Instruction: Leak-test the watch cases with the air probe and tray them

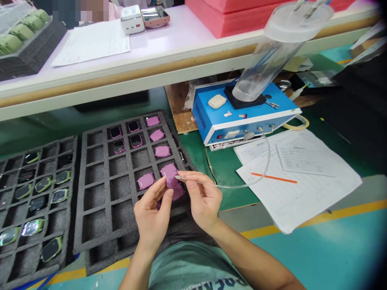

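Observation:
My left hand (pixel 152 211) is closed on a purple smartwatch case (pixel 169 172), its thumb and fingers pinching the lower edge. Between the fingers of my right hand (pixel 204 198) is the thin metal tip of a transparent air hose (pixel 242 186). That tip meets or nearly meets the side of the case; exact contact is hard to see. Beneath both hands lies a dark foam tray (pixel 96 203) with square pockets. Several purple cases, such as one (pixel 146 181) beside my left hand, sit in it, along with several dark-screened watches (pixel 136 140).
A blue control box (pixel 211 112) stands ahead, bearing a transparent cylinder (pixel 261 64) and a cream watch case (pixel 217 101). The hose runs from its front. Papers (pixel 290 201) and an orange stick (pixel 274 178) lie right. Another foam tray (pixel 59 221) holds green-rimmed watches. A raised shelf (pixel 169 56) crosses behind.

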`<state>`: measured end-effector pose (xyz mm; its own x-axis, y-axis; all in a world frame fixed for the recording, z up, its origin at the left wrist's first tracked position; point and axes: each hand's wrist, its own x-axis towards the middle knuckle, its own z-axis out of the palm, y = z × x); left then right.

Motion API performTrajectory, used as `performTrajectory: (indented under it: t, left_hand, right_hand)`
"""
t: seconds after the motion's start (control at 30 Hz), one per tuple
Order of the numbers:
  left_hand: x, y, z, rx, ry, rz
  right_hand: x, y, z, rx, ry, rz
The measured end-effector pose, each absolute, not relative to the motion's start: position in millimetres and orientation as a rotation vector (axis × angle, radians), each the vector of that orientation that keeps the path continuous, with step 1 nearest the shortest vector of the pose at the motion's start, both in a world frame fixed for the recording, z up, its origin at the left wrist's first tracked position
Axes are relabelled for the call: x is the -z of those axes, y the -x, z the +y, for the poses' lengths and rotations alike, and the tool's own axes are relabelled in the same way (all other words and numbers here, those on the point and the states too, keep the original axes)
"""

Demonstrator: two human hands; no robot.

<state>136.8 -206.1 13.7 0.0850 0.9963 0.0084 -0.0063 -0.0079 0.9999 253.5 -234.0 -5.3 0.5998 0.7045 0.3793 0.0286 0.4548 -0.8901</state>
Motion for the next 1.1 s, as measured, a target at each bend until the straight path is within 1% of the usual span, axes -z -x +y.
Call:
performTrajectory:
  t: [0.67,1.1]
  left_hand:
    - [-10,-135,-203,-1.111,-1.298,1.157]
    - [-7,-135,-197,-1.161,-1.344,1.184]
  right_hand:
    - [5,-253,-232,-0.482,1.051,-0.834]
    - [2,-254,-222,-0.436,1.007,-0.847]
